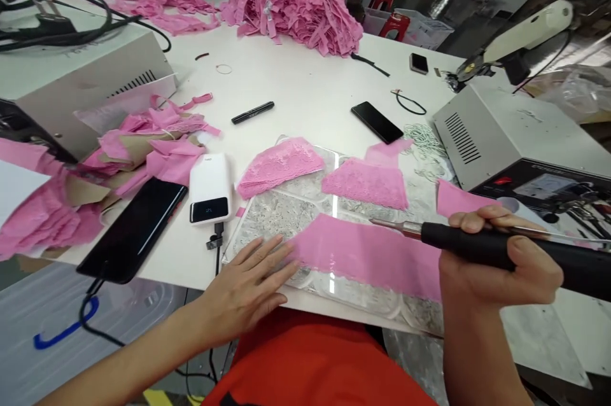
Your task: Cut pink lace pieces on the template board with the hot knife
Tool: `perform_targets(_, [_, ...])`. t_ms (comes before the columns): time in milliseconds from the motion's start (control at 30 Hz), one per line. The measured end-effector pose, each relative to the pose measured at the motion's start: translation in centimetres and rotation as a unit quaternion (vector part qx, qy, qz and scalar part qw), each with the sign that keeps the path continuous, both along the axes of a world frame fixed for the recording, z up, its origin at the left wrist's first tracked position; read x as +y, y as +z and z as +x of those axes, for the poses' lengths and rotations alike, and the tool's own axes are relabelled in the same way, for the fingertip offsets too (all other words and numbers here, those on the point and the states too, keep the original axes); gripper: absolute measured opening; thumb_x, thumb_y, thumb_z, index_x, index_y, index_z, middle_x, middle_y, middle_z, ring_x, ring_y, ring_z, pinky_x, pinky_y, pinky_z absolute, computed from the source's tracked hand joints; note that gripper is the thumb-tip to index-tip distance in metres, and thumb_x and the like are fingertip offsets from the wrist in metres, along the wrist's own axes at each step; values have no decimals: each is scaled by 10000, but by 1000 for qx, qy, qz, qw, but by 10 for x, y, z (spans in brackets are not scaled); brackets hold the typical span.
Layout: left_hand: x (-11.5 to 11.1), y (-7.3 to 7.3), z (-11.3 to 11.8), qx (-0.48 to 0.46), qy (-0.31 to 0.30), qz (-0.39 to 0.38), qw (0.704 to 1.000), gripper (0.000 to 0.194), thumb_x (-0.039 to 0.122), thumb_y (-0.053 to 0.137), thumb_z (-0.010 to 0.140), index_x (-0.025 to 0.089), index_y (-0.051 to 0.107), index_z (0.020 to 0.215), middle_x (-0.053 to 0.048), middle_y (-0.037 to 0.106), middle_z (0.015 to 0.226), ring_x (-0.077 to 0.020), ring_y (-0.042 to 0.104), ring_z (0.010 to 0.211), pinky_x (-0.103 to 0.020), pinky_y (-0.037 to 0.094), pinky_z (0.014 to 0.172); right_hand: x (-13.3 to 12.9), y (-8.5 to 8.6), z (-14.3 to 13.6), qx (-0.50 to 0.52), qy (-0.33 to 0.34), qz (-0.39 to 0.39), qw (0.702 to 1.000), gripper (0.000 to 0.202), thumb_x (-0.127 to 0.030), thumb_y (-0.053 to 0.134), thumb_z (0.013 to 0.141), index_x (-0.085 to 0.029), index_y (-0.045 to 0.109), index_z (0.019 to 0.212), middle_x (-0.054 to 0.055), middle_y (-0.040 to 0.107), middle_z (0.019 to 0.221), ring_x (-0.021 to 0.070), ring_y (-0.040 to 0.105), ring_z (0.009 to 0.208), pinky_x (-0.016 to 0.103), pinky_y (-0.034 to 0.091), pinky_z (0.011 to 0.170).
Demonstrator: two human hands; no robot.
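My left hand lies flat with spread fingers, its fingertips on the left end of a long pink fabric piece. That piece rests on a clear-covered, grey stone-patterned board. My right hand is wrapped round a black-handled tool like a soldering iron, its slim metal tip pointing left above the fabric's upper edge. Whether the tip touches the cloth I cannot tell. A thin metal strip also shows by my right fingers. Behind lie two stacks of pink lace pieces, one left and one right.
Grey machine boxes stand left and right. A white power bank and a cabled phone lie left. Another phone, a black marker and a big pink garment heap are farther back.
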State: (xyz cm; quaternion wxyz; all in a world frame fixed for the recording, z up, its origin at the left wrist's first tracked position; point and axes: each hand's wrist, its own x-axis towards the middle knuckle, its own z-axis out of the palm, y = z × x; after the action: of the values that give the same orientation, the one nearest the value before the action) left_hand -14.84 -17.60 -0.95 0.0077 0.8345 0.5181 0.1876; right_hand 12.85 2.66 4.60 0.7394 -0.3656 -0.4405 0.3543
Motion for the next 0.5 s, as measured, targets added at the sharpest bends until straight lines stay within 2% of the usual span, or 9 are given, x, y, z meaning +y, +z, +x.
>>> perform_targets(100, [8, -1, 2, 3, -6, 5, 1000, 463, 255, 531, 1049, 205, 500, 1508, -89, 478, 1591, -275, 355, 1537, -470, 357, 1250, -2, -6, 0, 9, 17, 8, 1000, 154, -293, 501, 549, -219, 617, 618, 23, 526, 676, 141, 449, 481, 339, 377, 484])
perform_targets(267, [19, -2, 6, 25, -14, 12, 1000, 427, 294, 510, 1066, 201, 524, 1483, -76, 486, 1587, -272, 337, 1546, -472, 329, 1262, -10, -12, -22, 30, 83, 15, 996, 136, -274, 578, 610, -197, 644, 702, 17, 612, 738, 122, 523, 511, 320, 457, 517])
perform_targets(367, [21, -3, 7, 33, -15, 7, 999, 423, 305, 500, 1070, 204, 527, 1480, -75, 483, 1589, -270, 346, 1542, -473, 323, 1263, -13, -13, -34, 26, 118, 20, 993, 115, -267, 606, 642, -201, 644, 728, 8, 631, 772, 117, 548, 529, 326, 492, 542])
perform_targets(500, [20, -4, 7, 29, -16, 1, 999, 436, 314, 524, 1060, 200, 526, 1482, -85, 496, 1579, -274, 358, 1535, -473, 320, 1264, -14, -14, -41, 21, 129, 20, 991, 103, -270, 623, 643, -209, 645, 724, -1, 644, 772, 117, 559, 525, 326, 502, 543])
